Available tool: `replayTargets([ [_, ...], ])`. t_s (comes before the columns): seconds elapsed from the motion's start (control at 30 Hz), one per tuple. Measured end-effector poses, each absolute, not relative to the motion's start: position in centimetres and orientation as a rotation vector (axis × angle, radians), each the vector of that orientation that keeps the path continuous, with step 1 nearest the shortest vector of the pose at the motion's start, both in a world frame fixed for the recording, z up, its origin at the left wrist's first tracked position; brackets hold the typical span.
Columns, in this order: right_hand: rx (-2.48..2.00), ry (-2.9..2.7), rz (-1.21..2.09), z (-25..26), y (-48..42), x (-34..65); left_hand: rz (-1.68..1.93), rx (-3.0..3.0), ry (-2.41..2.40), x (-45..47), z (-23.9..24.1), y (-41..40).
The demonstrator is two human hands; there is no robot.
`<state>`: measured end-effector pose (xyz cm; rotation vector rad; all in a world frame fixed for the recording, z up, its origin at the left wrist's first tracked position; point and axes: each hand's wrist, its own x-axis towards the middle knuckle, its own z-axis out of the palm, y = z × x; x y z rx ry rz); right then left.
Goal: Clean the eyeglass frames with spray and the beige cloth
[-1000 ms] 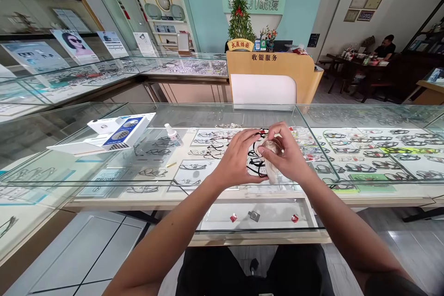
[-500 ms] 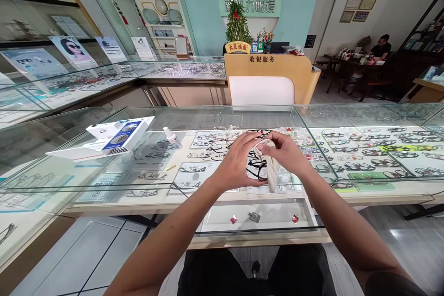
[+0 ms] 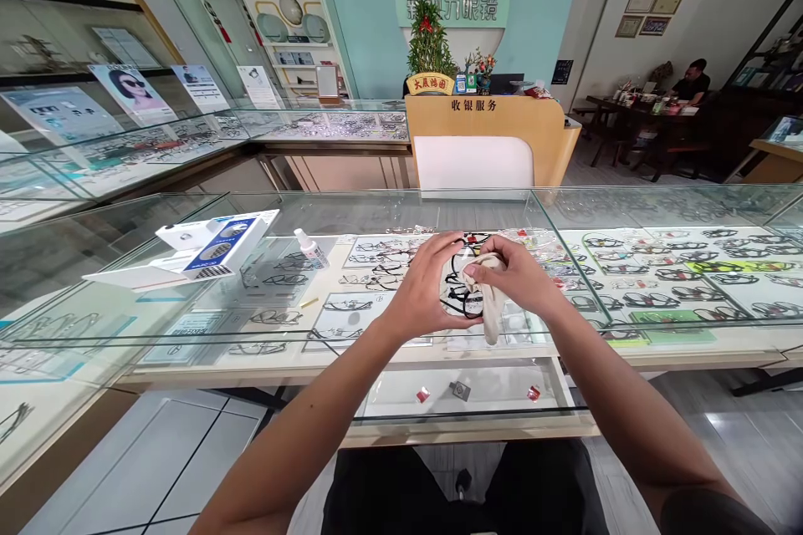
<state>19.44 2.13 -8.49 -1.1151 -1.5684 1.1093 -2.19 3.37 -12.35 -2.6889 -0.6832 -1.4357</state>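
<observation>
Your left hand [image 3: 427,286] grips the black-rimmed eyeglasses [image 3: 461,298] above the clear glass tabletop [image 3: 351,213]; your right hand [image 3: 515,274] pinches the cream, soft fabric cloth [image 3: 491,319] against them. Pressing hard could bend the frame; a loose left grip could drop it.

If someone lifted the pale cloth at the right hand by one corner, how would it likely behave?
The cloth would probably flop, since its loose end droops below the right hand. It likely bunches easily, judging by its gathered upper part. It looks thin, so it should be light.
</observation>
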Motion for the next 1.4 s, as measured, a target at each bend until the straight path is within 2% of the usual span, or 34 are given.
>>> replayTargets([
  [0.17,-1.094,-1.510,1.023,-9.2,2.2,18.7,-1.407,-2.703,-0.647,-1.9,-12.5,3.2],
  [0.23,-1.156,-1.468,0.839,-9.3,2.0,18.5,-1.423,-2.697,-0.643,-1.8,-12.6,3.2],
  [0.33,-1.245,-1.454,0.398,-9.2,1.5,18.1,-1.466,-2.648,-0.639,-1.8,-12.8,3.3],
  [0.4,-1.247,-1.523,0.266,-9.0,1.1,18.0,-1.482,-2.618,-0.635,-1.7,-12.9,3.4],
  [0.63,-1.185,-1.605,0.582,-8.5,0.6,18.2,-1.462,-2.601,-0.627,-1.9,-12.9,3.5],
  [0.97,-0.937,-1.571,1.309,-8.8,1.5,18.9,-1.449,-2.689,-0.560,-1.6,-13.2,3.5],
  [1.13,-0.916,-1.405,1.329,-8.9,1.9,19.1,-1.404,-2.761,-0.674,-1.7,-13.1,3.4],
  [1.3,-0.896,-1.383,1.208,-8.4,2.2,19.7,-1.898,-2.682,-0.798,-2.2,-13.4,3.8],
  [1.4,-0.860,-1.413,1.184,-8.3,2.2,19.9,-2.180,-2.828,-0.835,-2.4,-13.4,4.0],
])
